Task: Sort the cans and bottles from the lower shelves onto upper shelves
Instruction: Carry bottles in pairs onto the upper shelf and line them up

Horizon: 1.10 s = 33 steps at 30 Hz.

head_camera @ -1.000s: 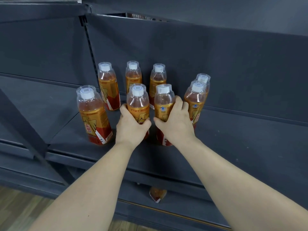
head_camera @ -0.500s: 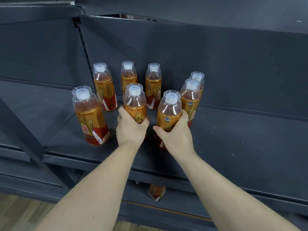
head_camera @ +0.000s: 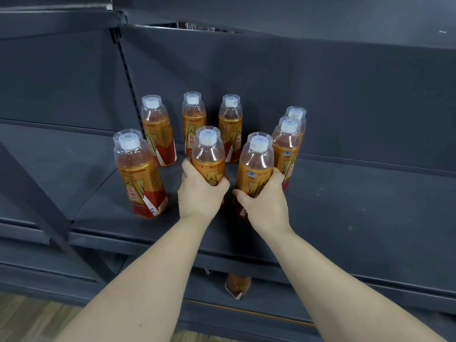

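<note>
Several orange drink bottles with white caps stand on a dark grey shelf (head_camera: 357, 206). My left hand (head_camera: 199, 193) grips one bottle (head_camera: 208, 156) near the shelf's middle. My right hand (head_camera: 265, 201) grips a second bottle (head_camera: 256, 164) just to its right. Behind them, three bottles (head_camera: 230, 124) line the back panel. Two more (head_camera: 287, 141) stand at the right and one (head_camera: 138, 174) stands apart at the front left. Another bottle (head_camera: 238, 285) shows partly on the lower shelf beneath.
A diagonal dark brace (head_camera: 37, 201) crosses at the left in front of the shelving. The shelf's front edge (head_camera: 320, 270) runs below my wrists. A higher shelf edge (head_camera: 296, 21) spans the top. Wooden floor (head_camera: 29, 319) shows at bottom left.
The bottle in my right hand has shifted right and toward me, away from the left-hand bottle. My left hand keeps its grip nearly in place.
</note>
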Motion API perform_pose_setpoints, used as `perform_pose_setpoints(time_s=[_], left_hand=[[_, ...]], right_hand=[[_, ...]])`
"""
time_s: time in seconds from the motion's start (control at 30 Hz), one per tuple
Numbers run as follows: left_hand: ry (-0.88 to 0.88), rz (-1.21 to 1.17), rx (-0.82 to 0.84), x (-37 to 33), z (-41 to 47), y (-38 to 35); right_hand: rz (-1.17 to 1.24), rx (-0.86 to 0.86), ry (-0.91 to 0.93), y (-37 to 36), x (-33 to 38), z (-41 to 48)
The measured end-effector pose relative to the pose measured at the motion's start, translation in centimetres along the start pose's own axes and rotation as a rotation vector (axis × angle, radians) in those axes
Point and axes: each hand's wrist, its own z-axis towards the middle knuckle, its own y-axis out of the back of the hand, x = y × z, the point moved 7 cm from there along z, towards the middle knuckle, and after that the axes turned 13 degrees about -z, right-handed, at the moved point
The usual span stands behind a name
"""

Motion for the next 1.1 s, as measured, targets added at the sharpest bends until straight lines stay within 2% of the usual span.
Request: perform_pose_setpoints(time_s=[0.3, 0.67, 1.1], left_hand=[[-0.026, -0.041, 0.08, 0.2, 0.0, -0.3], [-0.016, 0.039, 0.034, 0.2, -0.7, -0.5], [-0.069, 0.026, 0.101, -1.1, -2.2, -1.3]], right_hand=[[-0.044, -0.018, -0.006, -0.5, -0.3, 0.0], [-0.092, -0.048, -0.027, -0.7, -0.3, -0.1], [-0.106, -0.075, -0.087, 2.1, -1.0, -1.1]])
